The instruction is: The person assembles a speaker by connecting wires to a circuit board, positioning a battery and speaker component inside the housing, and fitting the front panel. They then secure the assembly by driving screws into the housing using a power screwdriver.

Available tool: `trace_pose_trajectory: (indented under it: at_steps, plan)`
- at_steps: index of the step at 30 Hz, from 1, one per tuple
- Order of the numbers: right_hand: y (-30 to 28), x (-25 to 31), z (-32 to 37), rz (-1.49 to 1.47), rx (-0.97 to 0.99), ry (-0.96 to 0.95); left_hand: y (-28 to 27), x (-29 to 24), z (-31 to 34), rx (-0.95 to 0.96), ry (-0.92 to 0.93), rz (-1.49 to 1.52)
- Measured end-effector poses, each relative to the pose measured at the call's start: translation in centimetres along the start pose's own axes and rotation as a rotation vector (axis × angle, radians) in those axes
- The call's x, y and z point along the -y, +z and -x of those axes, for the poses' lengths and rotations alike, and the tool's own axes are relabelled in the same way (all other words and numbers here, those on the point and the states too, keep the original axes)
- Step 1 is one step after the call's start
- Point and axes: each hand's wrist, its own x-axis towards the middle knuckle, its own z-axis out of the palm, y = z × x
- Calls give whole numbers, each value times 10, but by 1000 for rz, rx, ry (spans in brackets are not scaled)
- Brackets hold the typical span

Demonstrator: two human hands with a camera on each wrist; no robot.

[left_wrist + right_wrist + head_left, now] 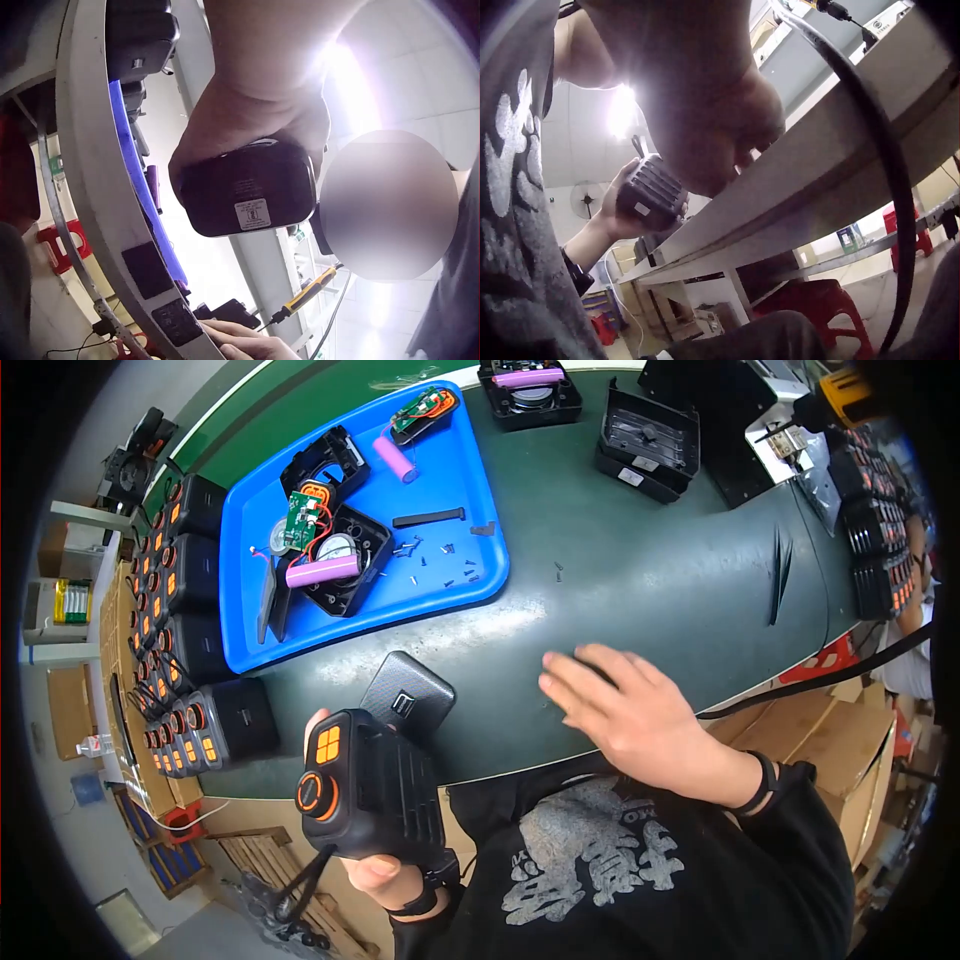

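My left hand (375,872) grips a black box-shaped device (375,785) with an orange ring knob and a four-part orange button, raised at the front edge of the table. Its base with a white label (253,215) faces the left wrist camera, and its ribbed side (654,191) shows in the right wrist view. Beyond it lies a black textured cover (412,695), partly hidden by the device. My right hand (630,710) rests palm down at the table's near edge, fingers extended and holding nothing. A few tiny screws (559,572) lie beyond its fingertips.
A blue tray (400,605) holds opened housings, green circuit boards, purple batteries and loose screws. Finished-looking black devices (195,650) line the left side. Black empty shells (650,445) stand at the back, with a yellow screwdriver (845,395) at the far right.
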Motion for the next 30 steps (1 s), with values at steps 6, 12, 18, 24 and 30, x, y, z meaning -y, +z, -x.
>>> trace_pose_trajectory:
  at_steps: [6,12,18,24,30]
  plan:
    - [1,-11,-19,139,8,200,16,6,5,44,-79,266]
    - [9,-24,-26,74,-139,201,30,8,6,55,-201,431]
    - [13,-28,-29,28,-202,252,31,4,1,97,-292,443]
    - [-3,-20,-32,61,-222,336,37,16,-2,406,31,-178]
    - [-22,-5,-10,-416,-311,216,51,25,5,431,149,-403]
